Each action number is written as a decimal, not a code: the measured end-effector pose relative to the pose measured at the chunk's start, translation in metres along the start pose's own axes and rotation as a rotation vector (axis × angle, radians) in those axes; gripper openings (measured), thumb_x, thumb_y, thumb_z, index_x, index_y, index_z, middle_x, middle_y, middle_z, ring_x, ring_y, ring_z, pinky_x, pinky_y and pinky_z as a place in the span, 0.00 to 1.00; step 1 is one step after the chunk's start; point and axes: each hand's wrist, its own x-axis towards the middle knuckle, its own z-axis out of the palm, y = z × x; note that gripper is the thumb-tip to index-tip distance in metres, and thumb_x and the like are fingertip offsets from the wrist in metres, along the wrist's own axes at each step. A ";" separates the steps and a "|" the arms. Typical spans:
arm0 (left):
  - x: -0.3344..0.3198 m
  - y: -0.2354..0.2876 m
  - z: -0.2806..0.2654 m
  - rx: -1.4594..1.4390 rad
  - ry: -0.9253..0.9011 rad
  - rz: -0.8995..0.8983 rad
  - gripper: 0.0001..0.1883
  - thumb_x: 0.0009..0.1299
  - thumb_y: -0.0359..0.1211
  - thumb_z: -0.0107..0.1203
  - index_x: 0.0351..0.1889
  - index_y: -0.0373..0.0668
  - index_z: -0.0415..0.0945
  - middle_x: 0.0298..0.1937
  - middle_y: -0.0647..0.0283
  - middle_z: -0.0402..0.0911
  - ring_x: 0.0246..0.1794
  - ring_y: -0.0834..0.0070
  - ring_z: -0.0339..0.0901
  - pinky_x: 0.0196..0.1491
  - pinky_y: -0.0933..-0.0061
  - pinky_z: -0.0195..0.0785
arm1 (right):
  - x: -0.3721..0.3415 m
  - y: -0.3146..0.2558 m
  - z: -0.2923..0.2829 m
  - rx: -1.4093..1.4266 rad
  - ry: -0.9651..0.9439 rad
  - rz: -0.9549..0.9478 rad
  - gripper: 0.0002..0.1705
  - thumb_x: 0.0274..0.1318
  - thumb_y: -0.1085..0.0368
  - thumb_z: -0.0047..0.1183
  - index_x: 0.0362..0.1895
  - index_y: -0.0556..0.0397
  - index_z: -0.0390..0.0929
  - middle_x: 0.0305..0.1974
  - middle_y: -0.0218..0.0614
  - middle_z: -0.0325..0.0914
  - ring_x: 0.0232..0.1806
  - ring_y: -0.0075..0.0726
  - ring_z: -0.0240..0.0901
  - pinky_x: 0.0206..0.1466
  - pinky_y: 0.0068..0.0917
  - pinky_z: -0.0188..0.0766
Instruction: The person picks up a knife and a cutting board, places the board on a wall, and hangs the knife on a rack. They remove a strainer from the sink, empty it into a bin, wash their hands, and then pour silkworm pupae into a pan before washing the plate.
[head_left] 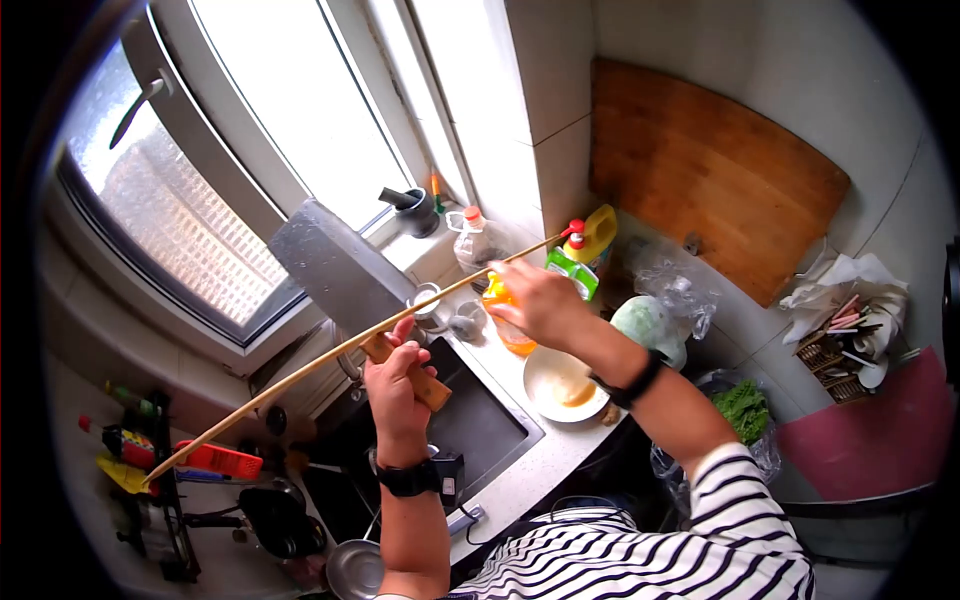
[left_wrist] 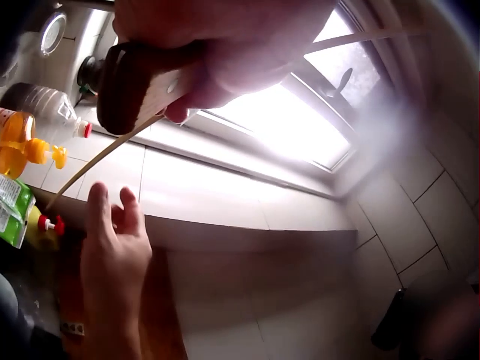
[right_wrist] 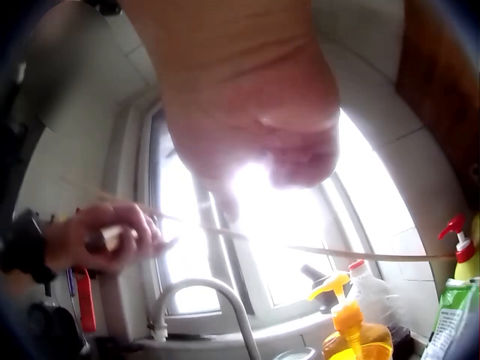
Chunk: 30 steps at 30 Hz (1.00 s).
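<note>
My left hand (head_left: 400, 385) grips the wooden handle (head_left: 430, 388) of a wide-bladed cleaver (head_left: 335, 262), its blade raised toward the window. A long thin wooden stick (head_left: 270, 395) crosses the cleaver at the left thumb and fingers, slanting from lower left to upper right. My right hand (head_left: 545, 305) is by the stick's upper part, its fingertips right beside it. In the left wrist view, the right hand (left_wrist: 116, 247) has loosely bent fingers with nothing between them. The right wrist view shows the stick (right_wrist: 360, 255) running past below the right hand, part of it lost in glare.
Below the hands is a sink (head_left: 480, 420), with a white bowl (head_left: 565, 385) on the counter beside it. An orange pump bottle (head_left: 510, 325), a clear jug (head_left: 475, 240) and a mortar (head_left: 415, 212) stand near the window. A large wooden board (head_left: 710, 170) leans on the wall.
</note>
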 end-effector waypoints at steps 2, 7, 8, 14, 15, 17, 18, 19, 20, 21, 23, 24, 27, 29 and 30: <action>-0.005 0.004 0.003 -0.023 -0.012 0.021 0.09 0.63 0.22 0.50 0.36 0.46 0.64 0.54 0.59 0.74 0.28 0.82 0.74 0.26 0.79 0.71 | 0.025 0.005 0.033 -0.086 0.045 -0.097 0.23 0.52 0.56 0.56 0.51 0.49 0.71 0.41 0.41 0.73 0.41 0.46 0.76 0.41 0.39 0.74; -0.017 0.018 0.000 -0.003 0.027 0.057 0.09 0.63 0.23 0.50 0.36 0.47 0.65 0.54 0.59 0.74 0.27 0.83 0.74 0.25 0.81 0.71 | 0.058 0.009 0.048 -0.116 0.007 -0.193 0.10 0.55 0.55 0.52 0.28 0.45 0.76 0.31 0.38 0.75 0.32 0.44 0.78 0.33 0.39 0.75; -0.016 0.019 -0.007 -0.028 0.035 0.068 0.09 0.63 0.23 0.50 0.36 0.46 0.65 0.54 0.59 0.73 0.27 0.83 0.74 0.25 0.81 0.71 | 0.060 0.008 0.041 -0.113 -0.010 -0.205 0.10 0.55 0.56 0.51 0.27 0.45 0.76 0.30 0.38 0.75 0.31 0.44 0.77 0.32 0.39 0.75; -0.028 0.017 -0.042 0.009 0.115 0.111 0.10 0.63 0.21 0.49 0.37 0.45 0.65 0.57 0.55 0.71 0.27 0.83 0.74 0.25 0.83 0.71 | 0.112 0.054 -0.038 0.115 0.239 -0.085 0.11 0.56 0.54 0.53 0.34 0.44 0.83 0.32 0.39 0.81 0.34 0.42 0.78 0.37 0.35 0.74; -0.032 0.015 -0.047 0.040 0.131 0.095 0.10 0.62 0.20 0.49 0.36 0.45 0.64 0.57 0.54 0.70 0.27 0.83 0.74 0.25 0.83 0.70 | 0.125 0.068 -0.051 0.158 0.343 -0.057 0.12 0.54 0.53 0.57 0.33 0.47 0.83 0.30 0.40 0.81 0.33 0.41 0.79 0.36 0.34 0.74; -0.041 0.008 -0.055 0.052 0.152 0.079 0.10 0.62 0.20 0.48 0.36 0.45 0.63 0.56 0.54 0.70 0.26 0.83 0.73 0.25 0.83 0.70 | 0.141 0.074 -0.088 0.120 0.459 0.080 0.18 0.54 0.53 0.58 0.30 0.56 0.80 0.24 0.41 0.79 0.25 0.33 0.74 0.31 0.31 0.71; -0.045 0.005 -0.058 0.059 0.162 0.071 0.10 0.62 0.20 0.48 0.36 0.44 0.63 0.56 0.53 0.70 0.26 0.83 0.73 0.25 0.83 0.70 | 0.156 0.101 -0.097 0.230 0.483 0.086 0.22 0.57 0.50 0.56 0.28 0.59 0.78 0.20 0.39 0.76 0.22 0.30 0.69 0.29 0.30 0.69; -0.050 0.003 -0.058 0.055 0.176 0.056 0.10 0.61 0.20 0.48 0.36 0.44 0.63 0.56 0.53 0.70 0.25 0.83 0.72 0.25 0.83 0.69 | 0.167 0.122 -0.108 0.214 0.542 0.103 0.25 0.59 0.47 0.53 0.27 0.60 0.77 0.19 0.37 0.74 0.22 0.30 0.68 0.29 0.30 0.68; -0.054 0.001 -0.060 0.056 0.187 0.046 0.10 0.61 0.20 0.47 0.36 0.44 0.63 0.56 0.52 0.69 0.25 0.83 0.72 0.25 0.83 0.69 | 0.177 0.142 -0.118 0.223 0.585 0.134 0.28 0.59 0.45 0.52 0.26 0.61 0.76 0.18 0.38 0.74 0.21 0.30 0.67 0.29 0.32 0.67; -0.057 0.000 -0.062 0.056 0.198 0.037 0.10 0.61 0.19 0.47 0.36 0.44 0.63 0.57 0.52 0.69 0.25 0.83 0.72 0.25 0.82 0.69 | 0.189 0.170 -0.127 0.191 0.620 0.138 0.30 0.58 0.43 0.51 0.24 0.62 0.75 0.19 0.41 0.74 0.21 0.33 0.66 0.30 0.35 0.67; -0.063 -0.002 -0.067 0.053 0.210 0.024 0.10 0.61 0.19 0.48 0.36 0.43 0.63 0.57 0.52 0.68 0.25 0.83 0.73 0.26 0.82 0.69 | 0.197 0.186 -0.150 0.109 0.612 0.238 0.28 0.57 0.44 0.52 0.26 0.61 0.77 0.21 0.46 0.76 0.23 0.40 0.68 0.34 0.38 0.68; -0.065 -0.003 -0.069 0.051 0.215 0.029 0.10 0.61 0.19 0.48 0.36 0.43 0.63 0.58 0.52 0.68 0.25 0.83 0.73 0.26 0.82 0.69 | 0.204 0.195 -0.159 0.023 0.646 0.215 0.26 0.56 0.46 0.53 0.27 0.61 0.76 0.22 0.46 0.77 0.22 0.42 0.68 0.35 0.38 0.68; -0.072 -0.006 -0.077 0.063 0.227 0.032 0.10 0.61 0.19 0.48 0.36 0.43 0.62 0.58 0.51 0.68 0.25 0.83 0.73 0.26 0.82 0.69 | 0.216 0.198 -0.180 0.169 0.559 0.433 0.26 0.57 0.45 0.50 0.32 0.60 0.77 0.25 0.42 0.80 0.27 0.43 0.73 0.37 0.40 0.69; -0.075 -0.007 -0.078 0.072 0.239 0.034 0.10 0.60 0.19 0.48 0.36 0.43 0.62 0.57 0.51 0.68 0.25 0.83 0.73 0.26 0.82 0.69 | 0.220 0.189 -0.184 0.254 0.456 0.577 0.27 0.58 0.44 0.49 0.38 0.57 0.79 0.29 0.40 0.80 0.30 0.37 0.75 0.38 0.35 0.70; -0.077 -0.008 -0.078 0.076 0.247 0.038 0.10 0.60 0.19 0.48 0.36 0.43 0.62 0.57 0.51 0.69 0.25 0.83 0.73 0.26 0.82 0.69 | 0.224 0.196 -0.180 0.190 0.453 0.542 0.27 0.58 0.43 0.49 0.39 0.57 0.79 0.29 0.40 0.79 0.29 0.36 0.75 0.38 0.34 0.70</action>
